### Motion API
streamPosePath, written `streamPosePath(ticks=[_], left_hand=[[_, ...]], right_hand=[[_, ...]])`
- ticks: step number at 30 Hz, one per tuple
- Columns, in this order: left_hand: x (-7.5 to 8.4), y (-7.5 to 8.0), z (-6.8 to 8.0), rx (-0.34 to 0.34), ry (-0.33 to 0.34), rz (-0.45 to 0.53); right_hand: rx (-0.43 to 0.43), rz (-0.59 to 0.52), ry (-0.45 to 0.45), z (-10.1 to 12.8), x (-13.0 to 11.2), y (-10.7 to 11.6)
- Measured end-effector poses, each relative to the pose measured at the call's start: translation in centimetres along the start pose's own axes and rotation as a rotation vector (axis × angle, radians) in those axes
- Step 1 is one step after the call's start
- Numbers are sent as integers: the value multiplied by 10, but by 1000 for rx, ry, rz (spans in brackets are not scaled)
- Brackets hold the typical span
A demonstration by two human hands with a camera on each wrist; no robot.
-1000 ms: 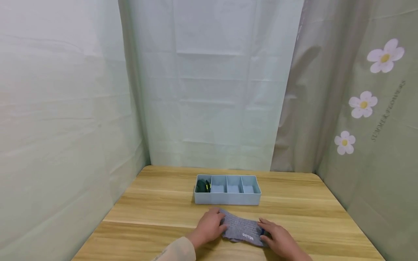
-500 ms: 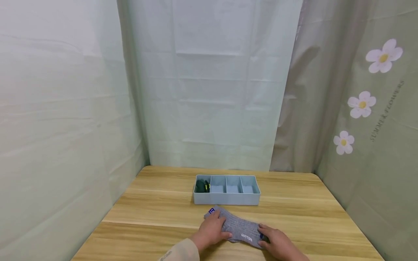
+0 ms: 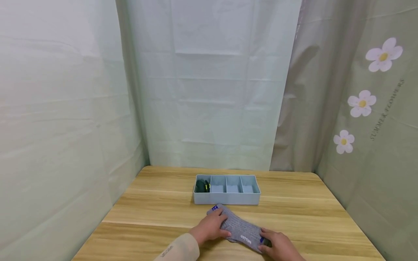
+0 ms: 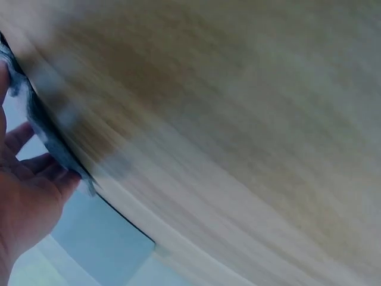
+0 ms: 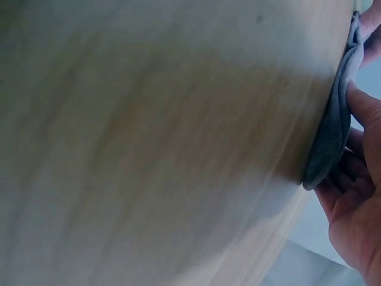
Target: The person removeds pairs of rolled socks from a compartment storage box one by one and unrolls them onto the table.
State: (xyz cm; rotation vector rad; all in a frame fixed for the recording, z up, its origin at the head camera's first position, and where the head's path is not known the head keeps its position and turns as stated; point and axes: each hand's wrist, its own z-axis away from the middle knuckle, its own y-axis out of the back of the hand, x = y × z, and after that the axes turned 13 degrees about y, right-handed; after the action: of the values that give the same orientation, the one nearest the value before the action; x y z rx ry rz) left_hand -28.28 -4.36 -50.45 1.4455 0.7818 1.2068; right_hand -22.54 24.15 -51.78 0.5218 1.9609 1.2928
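A grey ribbed sock (image 3: 240, 228) lies flat and slanted on the table, with white "COTTON" lettering and a blue mark at its cuff. A second grey layer peeks out under its near edge. My left hand (image 3: 210, 225) holds the cuff end, fingers on top and thumb at the near side. At the toe end my right hand (image 3: 280, 246) grips the sock between thumb and fingers, covering part of a dark blue toe patch. Both wrist views show the sock edge-on, at the fingertips of the left hand (image 4: 33, 190) and the right hand (image 5: 357, 196).
Just beyond the sock stands a light blue divided box (image 3: 226, 198) with several compartments. Its leftmost compartment holds a dark green bundle (image 3: 201, 186) with a yellow mark. The wooden table (image 3: 156, 203) is bordered by pale curtains (image 3: 209, 108), flowered on the right.
My left hand uncovers the blue mark at the cuff. The sock tilts more, its cuff end rising slightly away from me and its toe end dropping a little. The box stays put.
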Motion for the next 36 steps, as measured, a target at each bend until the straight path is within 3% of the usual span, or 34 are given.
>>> streamPosePath(ticks=[5,10,17,20,25,36], left_hand=[[-4,0,-5,-13,-16,7],[-5,-2,-3,36,-49,-30],[12,-9,6,138,26,-95],[18,-13,8,128,46,-127],[21,-17,7,99,50,-151],[21,-6,-1,-23,13,-101]], right_hand=[[-30,28,38,1,-2,4],[-131,-42,-4,-5,-6,15],[-127,-3,55,-12,-4,21],[-179,-72,37,-12,-3,15],[-247,-47,48,-12,-3,4],[-241,6,92,-12,-8,7]])
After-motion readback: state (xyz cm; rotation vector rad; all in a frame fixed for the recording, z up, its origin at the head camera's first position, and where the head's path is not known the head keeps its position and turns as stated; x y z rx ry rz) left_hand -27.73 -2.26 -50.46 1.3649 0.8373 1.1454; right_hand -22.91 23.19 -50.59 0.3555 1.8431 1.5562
